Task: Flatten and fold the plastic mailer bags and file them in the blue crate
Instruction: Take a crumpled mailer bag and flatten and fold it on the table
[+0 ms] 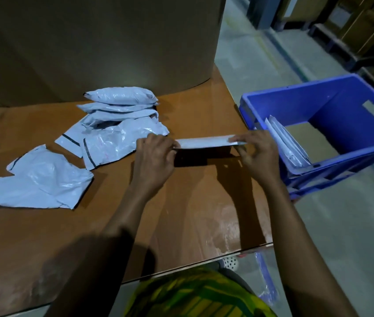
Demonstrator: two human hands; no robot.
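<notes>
Yellow-green patterned cloth (195,294) fills the bottom edge of the frame, with two bare forearms reaching up from it over a brown desk (44,236). At centre frame the left hand (154,156) and the right hand (259,154) hold one folded mailer (204,143) between them as a narrow white-grey strip. Each grip is clamped on one end of it, thumb and fingertips pinching the plastic, and a dark shadow lies on the desk just below. To the left lie six loose mailers, as far as the overlap lets me count: one crumpled mailer (37,181) alone at lower left, two flattened mailers (103,147) with black seal strips beside the left hand, and three puffy mailers (119,96) stacked beyond them. At right of the frame, just past the desk's edge, stands one blue crate (295,88), tilted, with filed mailers (286,143) upright against its nearer left wall, their number unclear. One large cardboard box (90,42) fills the upper left.
</notes>
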